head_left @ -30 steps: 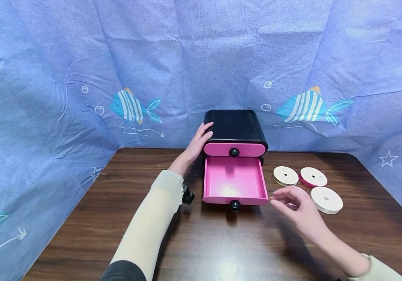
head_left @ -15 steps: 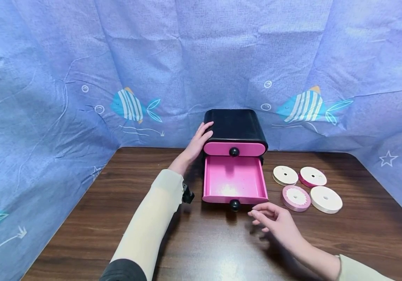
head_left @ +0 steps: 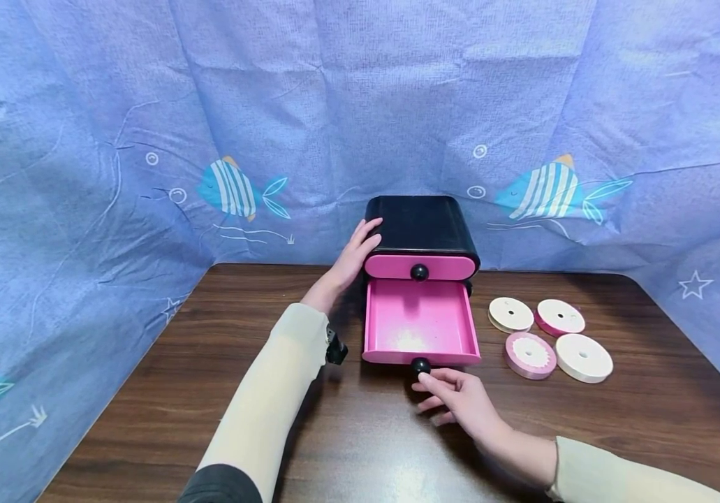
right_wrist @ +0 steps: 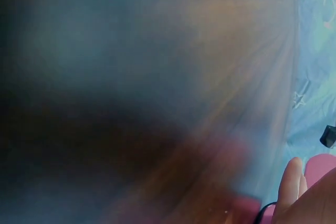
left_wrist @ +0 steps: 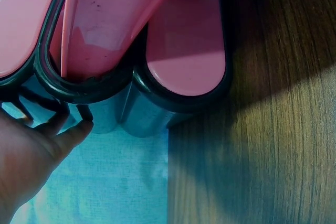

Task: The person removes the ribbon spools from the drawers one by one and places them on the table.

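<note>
So your left hand [head_left: 353, 256] is lying along the left side of the black cabinet [head_left: 419, 222], fingers stretched over its top edge and not wrapped round anything. Your right hand [head_left: 463, 398] is in front of the cabinet, thumb touching the black knob [head_left: 420, 365] of its middle drawer [head_left: 391, 358], other fingers loosely bent. Can't tell if you're actually pinching that knob, and your right wrist cam is mostly blur. Hands are well apart btw. That middle drawer sticks out the cabinet's front, while the top drawer [head_left: 391, 267] and bottom drawer [left_wrist: 189, 45] sit closed. Right of the cabinet you've got four ribbon spools on the table [head_left: 397, 433]: cream [head_left: 511, 314] nearest it at the back, then crimson-edged [head_left: 561, 317], with pink [head_left: 531, 355] and plain white [head_left: 584, 358] in front of those two
</note>
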Tool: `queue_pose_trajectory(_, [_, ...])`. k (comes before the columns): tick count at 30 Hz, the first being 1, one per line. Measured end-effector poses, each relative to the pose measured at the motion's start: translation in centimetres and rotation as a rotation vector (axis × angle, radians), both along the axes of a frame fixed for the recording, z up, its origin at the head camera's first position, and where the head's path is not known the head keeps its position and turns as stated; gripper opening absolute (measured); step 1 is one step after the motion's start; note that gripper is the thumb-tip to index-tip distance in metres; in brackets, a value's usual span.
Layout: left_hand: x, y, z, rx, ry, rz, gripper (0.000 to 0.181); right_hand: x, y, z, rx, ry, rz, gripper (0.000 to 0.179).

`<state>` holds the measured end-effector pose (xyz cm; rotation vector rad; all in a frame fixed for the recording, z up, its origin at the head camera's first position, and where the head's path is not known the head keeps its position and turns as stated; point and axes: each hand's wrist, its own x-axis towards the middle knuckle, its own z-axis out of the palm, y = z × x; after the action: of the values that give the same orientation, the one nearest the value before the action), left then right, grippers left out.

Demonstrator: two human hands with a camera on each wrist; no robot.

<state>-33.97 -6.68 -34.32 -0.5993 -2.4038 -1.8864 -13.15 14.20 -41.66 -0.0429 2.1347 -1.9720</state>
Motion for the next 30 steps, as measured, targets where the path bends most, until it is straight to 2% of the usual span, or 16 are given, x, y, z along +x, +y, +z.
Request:
queue_pose_trajectory(12, [0.1, 0.0, 0.1, 0.0, 0.002, -0.013, 0.053, -0.9, -0.7, -0.1, -0.016, -0.014, -0.021, 0.048])
queue_pose_trajectory(19, [0.1, -0.1, 0.0, -0.004, -0.001, -0.001, 0.053, -1.0, -0.8, -0.3, -0.019, 0.022, -0.012, 0.044])
queue_pose_trajectory(30, [0.2, 0.0, 0.1, -0.016, 0.01, 0.004, 0.053, -1.2, -1.1, -0.1, -0.02, 0.033, -0.057, 0.041])
